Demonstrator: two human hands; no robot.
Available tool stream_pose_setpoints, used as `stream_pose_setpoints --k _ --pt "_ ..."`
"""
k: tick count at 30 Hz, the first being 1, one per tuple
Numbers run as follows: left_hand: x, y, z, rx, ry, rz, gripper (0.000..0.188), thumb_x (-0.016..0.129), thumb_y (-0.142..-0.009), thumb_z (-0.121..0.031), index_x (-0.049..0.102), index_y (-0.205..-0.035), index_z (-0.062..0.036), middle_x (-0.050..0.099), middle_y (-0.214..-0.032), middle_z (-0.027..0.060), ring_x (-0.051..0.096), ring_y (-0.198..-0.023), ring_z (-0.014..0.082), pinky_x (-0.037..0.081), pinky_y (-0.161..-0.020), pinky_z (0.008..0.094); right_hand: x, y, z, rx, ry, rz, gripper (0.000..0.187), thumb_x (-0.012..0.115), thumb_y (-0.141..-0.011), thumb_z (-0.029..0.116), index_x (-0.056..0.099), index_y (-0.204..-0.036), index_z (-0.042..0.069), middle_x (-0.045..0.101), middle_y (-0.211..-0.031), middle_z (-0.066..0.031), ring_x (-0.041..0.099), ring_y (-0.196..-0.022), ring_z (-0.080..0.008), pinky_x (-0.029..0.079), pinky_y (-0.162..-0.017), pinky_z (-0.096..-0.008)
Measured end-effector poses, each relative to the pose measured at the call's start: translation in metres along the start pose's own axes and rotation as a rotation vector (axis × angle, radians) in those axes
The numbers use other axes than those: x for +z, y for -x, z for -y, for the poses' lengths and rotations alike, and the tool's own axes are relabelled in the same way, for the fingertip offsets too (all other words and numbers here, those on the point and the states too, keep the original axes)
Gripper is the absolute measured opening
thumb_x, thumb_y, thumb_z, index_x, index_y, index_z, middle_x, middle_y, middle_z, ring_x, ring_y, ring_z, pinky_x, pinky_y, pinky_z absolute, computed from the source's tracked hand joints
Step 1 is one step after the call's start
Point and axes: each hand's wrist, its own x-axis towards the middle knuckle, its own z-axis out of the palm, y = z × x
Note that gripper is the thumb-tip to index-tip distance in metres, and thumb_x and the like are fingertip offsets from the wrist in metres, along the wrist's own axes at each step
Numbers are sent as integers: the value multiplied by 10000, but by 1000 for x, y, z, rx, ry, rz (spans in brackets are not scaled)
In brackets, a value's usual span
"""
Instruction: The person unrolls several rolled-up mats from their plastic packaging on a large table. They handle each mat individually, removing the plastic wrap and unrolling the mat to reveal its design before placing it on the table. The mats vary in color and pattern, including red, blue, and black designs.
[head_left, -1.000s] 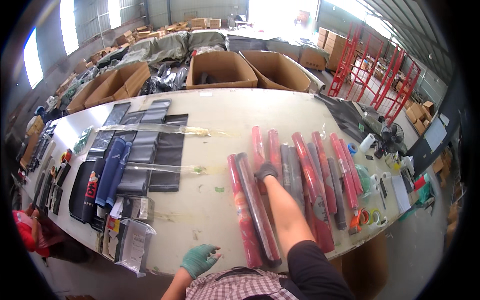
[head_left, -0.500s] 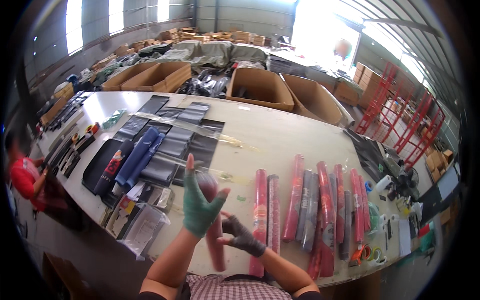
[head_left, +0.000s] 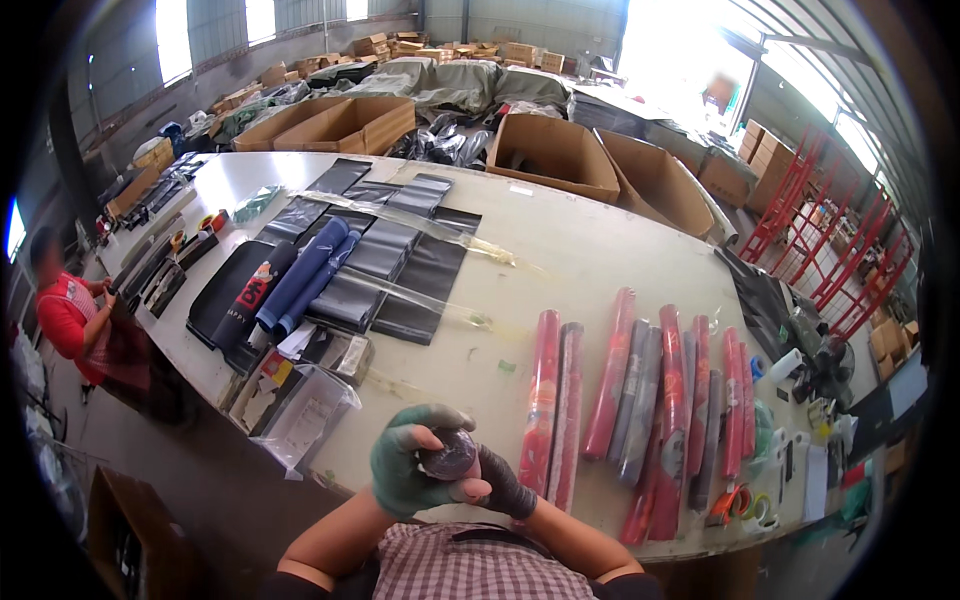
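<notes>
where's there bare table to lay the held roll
Free: the middle of the table, between the clear strips and red rolls, running to the far edge by the open boxes. Crowded: the right, with those rolls and tapes; the left, with black sheets and blue rolls.

Beyond the far edge of the pale tabletop (head_left: 590,265) stood open cardboard boxes (head_left: 548,177); behind these, grey-green sheeting (head_left: 455,86) lay in humped folds. Red metal frames (head_left: 768,228) rose at the right, past a dark fan (head_left: 833,360) near the tabletop's right end. Toward the left, flat black sheets (head_left: 425,288) overlapped beneath clear strips (head_left: 410,223). A co-worker in a red top (head_left: 66,320) stood at far left, beside the tabletop.
</notes>
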Motion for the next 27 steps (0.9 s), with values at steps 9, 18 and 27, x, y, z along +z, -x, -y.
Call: stream_pose_setpoints --k 9,18,27 --pt "1 12 -1 215 -164 156 509 833 -701 -328 557 -1085 -140 588 -1112 181 668 -891 311 555 -728 361 -12 4 -5 47 -219 215 788 764 -713 443 469 -1300 9 575 -1188 -104 521 -1117 -187 401 -977 -346" --pt "19 0 0 225 -211 175 483 846 -659 -227 551 -1030 -134 557 -1055 149 614 -775 274 521 -632 347 -18 2 -5 47 -371 248 708 813 -657 397 554 -1179 -6 602 -1069 -56 521 -1002 -134 428 -898 -284" --pt "5 -71 -30 -68 -193 711 327 796 -701 -370 613 -773 -109 535 -890 111 535 -783 241 428 -657 341 -38 10 -6 128 -402 392 839 817 -601 529 547 -1159 -35 588 -1015 -52 534 -947 -140 448 -796 -279"
